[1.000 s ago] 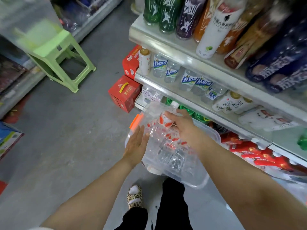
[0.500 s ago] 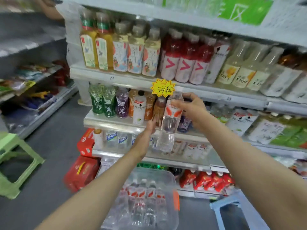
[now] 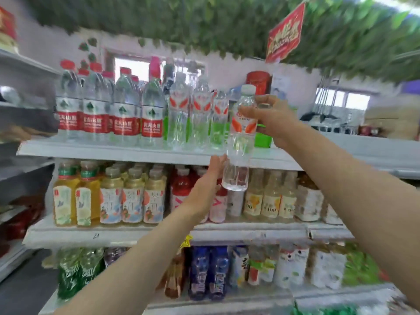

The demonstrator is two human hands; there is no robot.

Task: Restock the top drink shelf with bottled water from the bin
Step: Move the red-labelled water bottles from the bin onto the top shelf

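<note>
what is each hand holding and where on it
The right hand grips a water bottle near its top, at the label. The left hand, open beside the bottle's base, holds nothing.

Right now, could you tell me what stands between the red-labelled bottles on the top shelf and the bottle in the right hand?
Head view: clear water bottles with orange-marked labels stand between the red-labelled bottles and the held bottle.

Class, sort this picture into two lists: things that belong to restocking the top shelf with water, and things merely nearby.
Job: water bottle, held in the right hand; left hand, open beside its base; top shelf; matching bottles already shelved.
Nearby only: tea bottles one shelf down; blue bottles lower still; red hanging sign.
</note>
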